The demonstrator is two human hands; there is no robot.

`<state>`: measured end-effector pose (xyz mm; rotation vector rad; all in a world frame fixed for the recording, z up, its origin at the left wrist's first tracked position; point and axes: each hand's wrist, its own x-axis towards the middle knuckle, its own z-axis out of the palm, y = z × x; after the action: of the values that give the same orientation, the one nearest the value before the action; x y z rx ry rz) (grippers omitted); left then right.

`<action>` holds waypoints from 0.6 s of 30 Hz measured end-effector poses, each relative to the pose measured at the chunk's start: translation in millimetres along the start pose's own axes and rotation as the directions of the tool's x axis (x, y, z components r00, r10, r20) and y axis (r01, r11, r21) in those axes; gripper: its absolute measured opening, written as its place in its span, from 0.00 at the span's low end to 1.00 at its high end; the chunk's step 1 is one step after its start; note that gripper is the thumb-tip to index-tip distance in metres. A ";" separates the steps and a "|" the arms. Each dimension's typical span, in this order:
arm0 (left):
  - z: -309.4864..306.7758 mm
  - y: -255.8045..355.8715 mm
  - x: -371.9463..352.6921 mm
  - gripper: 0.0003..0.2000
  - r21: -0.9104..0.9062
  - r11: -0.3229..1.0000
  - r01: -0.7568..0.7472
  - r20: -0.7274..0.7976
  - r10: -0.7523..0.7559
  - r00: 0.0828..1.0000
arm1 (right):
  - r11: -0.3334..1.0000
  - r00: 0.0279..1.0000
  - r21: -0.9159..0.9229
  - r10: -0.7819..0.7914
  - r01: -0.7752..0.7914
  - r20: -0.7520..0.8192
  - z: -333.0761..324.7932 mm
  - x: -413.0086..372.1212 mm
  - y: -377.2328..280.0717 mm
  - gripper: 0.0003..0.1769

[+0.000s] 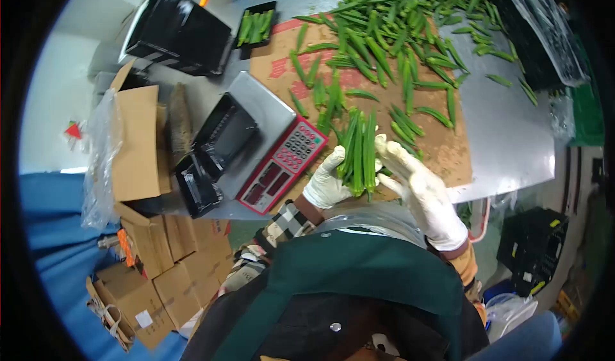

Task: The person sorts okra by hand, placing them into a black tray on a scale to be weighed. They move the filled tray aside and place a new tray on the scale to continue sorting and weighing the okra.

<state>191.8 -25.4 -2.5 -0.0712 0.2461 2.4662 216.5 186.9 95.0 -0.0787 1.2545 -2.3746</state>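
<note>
My left hand (325, 183), in a white glove, grips a bunch of green okra pods (360, 149) that stand upright in its fingers. My right hand (415, 185), also gloved, lies flat against the right side of the bunch with its fingers spread. Both hands hover over the near edge of a brown cardboard sheet (448, 153). A big heap of loose okra (391, 34) covers the sheet's far part.
A red-and-silver scale (277, 153) stands left of my hands, with empty black trays (214, 146) on and beside it. A black tray filled with okra (256, 26) sits farther back. Cardboard boxes (138, 143) line the left; black crates (533, 249) stand at the right.
</note>
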 end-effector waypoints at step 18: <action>9.9 242.8 -162.5 0.35 0.931 0.003 0.364 -0.262 0.700 0.664 | 0.429 0.929 -0.849 -0.057 -0.308 -0.366 -97.0 -27.0 54.6 0.18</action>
<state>170.1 -309.2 64.1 -0.4277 2.5545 1.6211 235.7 246.4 -1.0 0.1149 2.4961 -1.3149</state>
